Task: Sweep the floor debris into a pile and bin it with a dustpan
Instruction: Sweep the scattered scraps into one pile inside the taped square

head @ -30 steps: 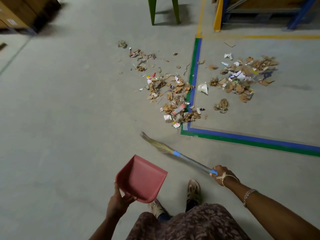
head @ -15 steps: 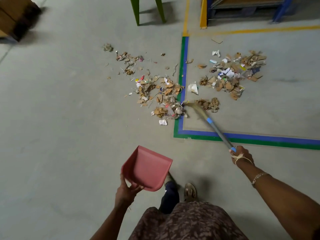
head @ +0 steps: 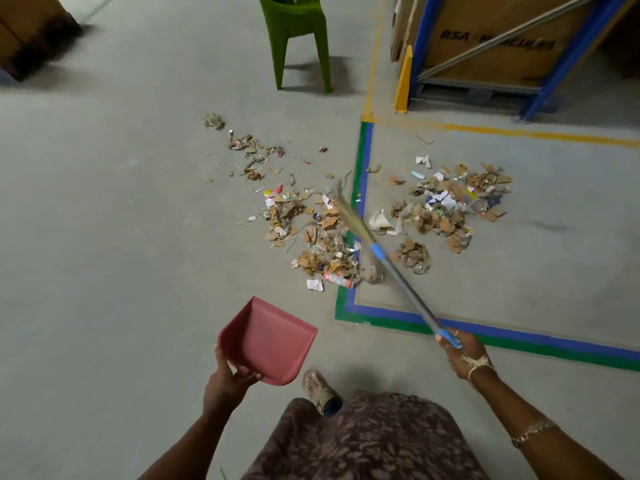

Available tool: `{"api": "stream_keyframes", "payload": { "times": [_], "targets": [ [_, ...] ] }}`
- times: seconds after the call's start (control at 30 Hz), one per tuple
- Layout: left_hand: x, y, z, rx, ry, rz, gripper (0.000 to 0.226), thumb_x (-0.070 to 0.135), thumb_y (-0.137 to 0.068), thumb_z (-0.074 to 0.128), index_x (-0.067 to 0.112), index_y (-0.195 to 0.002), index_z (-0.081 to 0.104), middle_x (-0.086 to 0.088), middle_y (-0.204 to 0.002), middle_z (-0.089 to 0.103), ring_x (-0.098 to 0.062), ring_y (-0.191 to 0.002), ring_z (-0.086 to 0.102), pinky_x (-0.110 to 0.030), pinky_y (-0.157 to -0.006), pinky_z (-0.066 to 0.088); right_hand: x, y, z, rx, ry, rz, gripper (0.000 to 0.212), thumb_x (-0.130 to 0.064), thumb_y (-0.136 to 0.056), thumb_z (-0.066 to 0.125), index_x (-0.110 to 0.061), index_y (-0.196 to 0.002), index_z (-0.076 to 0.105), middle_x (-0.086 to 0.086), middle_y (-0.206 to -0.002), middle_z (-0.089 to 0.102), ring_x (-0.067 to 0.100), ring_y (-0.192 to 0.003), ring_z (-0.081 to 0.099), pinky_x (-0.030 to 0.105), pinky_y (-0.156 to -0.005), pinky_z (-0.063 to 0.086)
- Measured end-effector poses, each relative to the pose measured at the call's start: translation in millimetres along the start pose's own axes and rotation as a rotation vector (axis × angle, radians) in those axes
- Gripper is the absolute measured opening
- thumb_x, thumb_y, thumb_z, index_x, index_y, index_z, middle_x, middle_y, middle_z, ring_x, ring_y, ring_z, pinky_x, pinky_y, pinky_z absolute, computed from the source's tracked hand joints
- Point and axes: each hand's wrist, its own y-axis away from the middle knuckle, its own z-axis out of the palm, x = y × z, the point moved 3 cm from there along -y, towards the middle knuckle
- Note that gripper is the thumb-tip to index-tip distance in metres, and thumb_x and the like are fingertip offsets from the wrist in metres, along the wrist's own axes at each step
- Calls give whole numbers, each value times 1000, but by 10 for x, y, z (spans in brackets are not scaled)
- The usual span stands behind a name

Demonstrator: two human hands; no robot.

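**A:** Grips?

**B:** Left grip (head: 227,379) is curled round the dustpan's (head: 268,341) back edge. The pan is off the floor, mouth facing away, near-left of the tape corner (head: 346,311). Right grip (head: 462,356) is wrapped round the broom (head: 398,275) handle end, near-right of the corner.

**A:** Broom axis?

**B:** It runs from the right grip away and left, crossing the tape's near leg right of the corner. The bristles (head: 349,216) end beyond the corner, over the tape's left leg. They're blurred, so I can't tell whether they touch the floor.

**A:** Debris?

**B:** Two heaps. The left heap (head: 318,237) is just beyond the corner, outside the tape, with its edge on the line. A loose trail runs far-left from it. The right heap (head: 450,206) is inside the tape, far-right of the corner. A small clump (head: 414,256) sits just beside the handle.

**A:** What does the next move turn on?

**B:** My read: the heaps aren't merged. The bristles lie between them, so the right heap is to the bristles' right. A leftward pull across the tape should join them. The right grip is nearer both heaps. The dustpan is well apart from the debris and not needed yet.

**A:** Beyond that?

**B:** A chair (head: 298,36) and a rack (head: 519,46), both far beyond the corner.
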Motion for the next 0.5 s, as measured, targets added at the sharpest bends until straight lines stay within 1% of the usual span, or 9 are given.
{"api": "stream_keyframes", "payload": {
  "times": [0.1, 0.17, 0.23, 0.27, 0.3, 0.37, 0.43, 0.47, 0.5],
  "targets": [
    [-107, -143, -99, 3, -50, -8, 131, 58, -70, 84, 31, -155, -11, -8, -92, 76, -37, -81, 73, -48, -72, 61, -553, 113, 299, -142, 82, -52, 22, -21, -91, 71, -8, -108, 68, 1, -59, 55, 16, -49, 47, 18, -42, 36],
    [-218, -156, -167, 9, -31, -43, 132, 58, -69, 84, 33, -155, -12, -7, -92, 76, -36, -79, 74, -48, -71, 61, -813, 146, 576, -236, 146, -62, 24, -16, -90, 71, -8, -113, 67, 1, -59, 54, 14, -47, 46, 15, -36, 33],
    [-344, -175, -216, 6, 26, -92, 134, 60, -65, 84, 40, -152, -15, -8, -88, 74, -37, -79, 74, -50, -69, 61, -1038, 78, 897, -312, 193, -123, 36, -13, -88, 74, -5, -121, 65, -5, -67, 55, 7, -54, 47, 9, -42, 37],
    [-425, -203, -223, 0, 51, -112, 133, 62, -63, 83, 42, -151, -14, -9, -87, 74, -38, -80, 73, -51, -69, 62, -1160, 47, 1051, -359, 222, -155, 40, -15, -86, 75, -4, -124, 64, -4, -78, 61, 6, -61, 52, 11, -53, 44],
    [-490, -217, -236, 5, 70, -124, 133, 63, -61, 83, 44, -151, -13, -10, -86, 74, -39, -81, 73, -52, -68, 62, -1274, 10, 1215, -400, 251, -175, 46, -19, -85, 77, -4, -127, 63, 0, -95, 67, 11, -74, 60, 18, -68, 50],
    [-591, -179, -274, 18, 114, -166, 132, 64, -57, 83, 45, -151, -9, -13, -85, 74, -42, -81, 73, -52, -67, 61, -1464, -30, 1536, -476, 328, -203, 52, -25, -86, 76, -9, -133, 61, 9, -129, 64, 26, -110, 63, 26, -92, 47],
    [-693, -94, -285, 41, 148, -213, 132, 64, -54, 84, 46, -151, -5, -16, -84, 74, -44, -82, 72, -52, -66, 59, -1652, -4, 1811, -534, 374, -198, 52, -26, -88, 73, -10, -135, 58, 11, -135, 60, 30, -120, 59, 25, -92, 45],
    [-702, -25, -304, 54, 158, -230, 132, 63, -54, 84, 47, -151, -4, -16, -84, 74, -43, -82, 72, -51, -65, 59, -1736, 1, 1941, -551, 384, -190, 49, -26, -88, 73, -11, -133, 59, 12, -131, 61, 31, -114, 61, 24, -86, 49],
    [-723, 28, -313, 63, 165, -246, 131, 63, -54, 85, 47, -151, -3, -14, -83, 74, -42, -81, 73, -50, -64, 59, -1801, -4, 2058, -563, 392, -176, 45, -27, -88, 72, -13, -130, 61, 14, -124, 65, 31, -102, 64, 24, -73, 54]
  ]
}}
